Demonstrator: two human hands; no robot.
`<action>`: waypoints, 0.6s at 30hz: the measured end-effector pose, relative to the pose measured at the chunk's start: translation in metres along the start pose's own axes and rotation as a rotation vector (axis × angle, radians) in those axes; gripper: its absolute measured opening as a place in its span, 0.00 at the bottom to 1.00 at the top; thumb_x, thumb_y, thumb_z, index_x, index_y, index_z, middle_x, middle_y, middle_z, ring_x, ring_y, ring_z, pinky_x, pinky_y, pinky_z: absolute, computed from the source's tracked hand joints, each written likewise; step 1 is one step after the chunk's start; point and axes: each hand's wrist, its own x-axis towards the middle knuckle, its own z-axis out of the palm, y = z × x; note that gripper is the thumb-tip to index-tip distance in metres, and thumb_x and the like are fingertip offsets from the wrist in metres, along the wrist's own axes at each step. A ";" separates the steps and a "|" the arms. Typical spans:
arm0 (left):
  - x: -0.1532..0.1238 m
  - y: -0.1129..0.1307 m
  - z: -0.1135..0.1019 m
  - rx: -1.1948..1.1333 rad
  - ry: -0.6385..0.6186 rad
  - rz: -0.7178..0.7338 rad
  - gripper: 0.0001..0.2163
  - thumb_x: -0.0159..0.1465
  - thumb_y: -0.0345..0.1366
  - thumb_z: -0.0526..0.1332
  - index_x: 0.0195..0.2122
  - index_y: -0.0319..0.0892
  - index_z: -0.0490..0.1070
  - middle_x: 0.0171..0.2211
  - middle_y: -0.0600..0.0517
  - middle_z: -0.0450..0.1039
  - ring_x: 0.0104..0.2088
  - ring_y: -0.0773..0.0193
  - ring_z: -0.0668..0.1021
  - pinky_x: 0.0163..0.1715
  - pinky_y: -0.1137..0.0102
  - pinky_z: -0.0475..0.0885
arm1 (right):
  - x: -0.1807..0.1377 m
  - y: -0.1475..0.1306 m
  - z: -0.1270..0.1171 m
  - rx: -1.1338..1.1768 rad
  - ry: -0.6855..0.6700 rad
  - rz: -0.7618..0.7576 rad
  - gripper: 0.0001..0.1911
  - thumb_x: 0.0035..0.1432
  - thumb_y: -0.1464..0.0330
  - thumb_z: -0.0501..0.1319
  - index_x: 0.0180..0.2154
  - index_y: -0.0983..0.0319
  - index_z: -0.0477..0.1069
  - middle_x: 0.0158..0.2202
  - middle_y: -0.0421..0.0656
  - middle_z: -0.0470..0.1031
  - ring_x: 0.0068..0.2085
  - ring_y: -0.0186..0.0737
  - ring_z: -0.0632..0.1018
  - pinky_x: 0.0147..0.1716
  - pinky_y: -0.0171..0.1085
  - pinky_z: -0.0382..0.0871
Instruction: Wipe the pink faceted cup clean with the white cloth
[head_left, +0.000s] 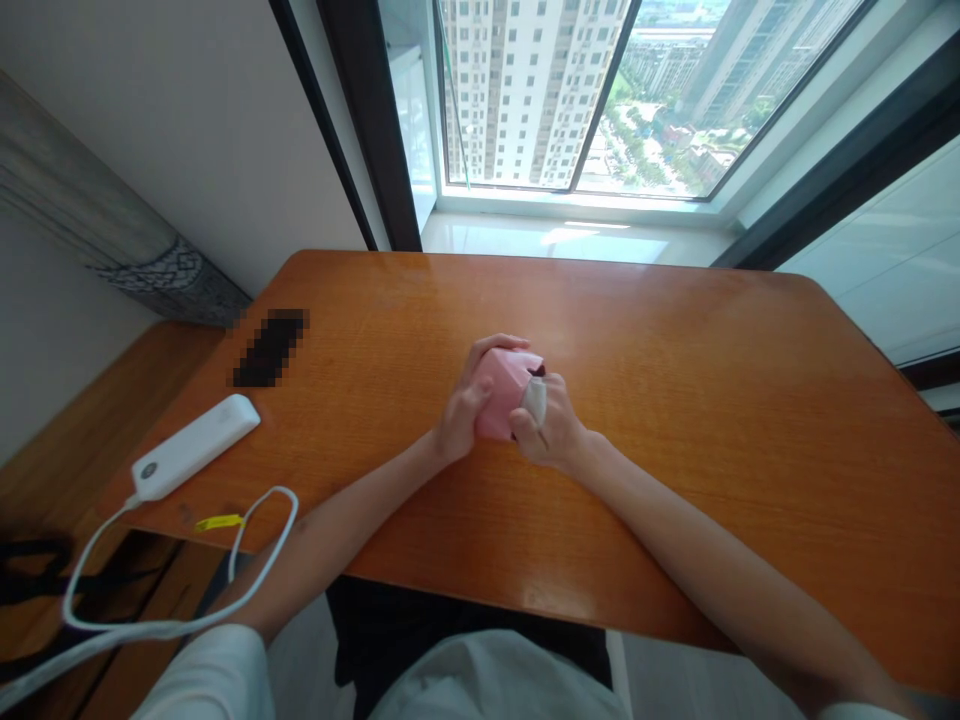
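We see the pink packet [498, 395] between the two hands over the middle of the brown table [712, 420], though we cannot tell whether it touches the wood. Our left hand [459, 412] is wrapped round its left side, thumb on the face towards us and fingers over the far edge, probably to steady it. Our right hand [553, 428] is curled tight around a pale scrap [535, 400] at the packet's right side; we cannot tell whether the scrap is joined to it. Gripping from opposite sides likely keeps the packet from twisting. A dark gap at its upper right corner faces the right hand, and a creased edge slants there. With both ends partly covered, we judge its long axis to run away from us, towards the window [577, 190], but not surely. The white device [195, 450] lies left, apart from the hands.
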 end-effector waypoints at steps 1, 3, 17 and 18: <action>0.000 0.000 0.002 -0.082 -0.017 -0.126 0.24 0.76 0.57 0.55 0.63 0.46 0.72 0.61 0.42 0.77 0.61 0.47 0.81 0.66 0.49 0.76 | 0.001 0.003 -0.003 -0.100 -0.046 -0.096 0.43 0.72 0.31 0.44 0.21 0.56 0.61 0.18 0.39 0.60 0.22 0.35 0.58 0.26 0.41 0.53; 0.001 -0.001 0.002 -0.158 -0.044 -0.278 0.25 0.77 0.57 0.53 0.64 0.45 0.70 0.60 0.42 0.79 0.58 0.48 0.83 0.64 0.50 0.78 | 0.003 0.007 -0.008 -0.159 -0.070 -0.119 0.43 0.73 0.32 0.42 0.19 0.56 0.61 0.17 0.40 0.61 0.22 0.35 0.57 0.26 0.42 0.50; 0.003 -0.010 -0.022 0.558 -0.144 0.496 0.38 0.71 0.64 0.63 0.78 0.57 0.58 0.75 0.41 0.62 0.72 0.37 0.71 0.72 0.37 0.69 | 0.011 -0.007 0.011 0.965 0.194 0.777 0.40 0.64 0.27 0.57 0.34 0.56 0.77 0.19 0.38 0.70 0.24 0.41 0.77 0.24 0.38 0.74; 0.001 -0.011 -0.018 0.472 -0.102 0.432 0.37 0.72 0.64 0.61 0.77 0.55 0.60 0.73 0.41 0.64 0.72 0.38 0.71 0.73 0.38 0.68 | 0.007 -0.006 0.011 0.824 0.224 0.691 0.40 0.65 0.26 0.54 0.31 0.56 0.75 0.17 0.37 0.67 0.21 0.39 0.73 0.21 0.38 0.69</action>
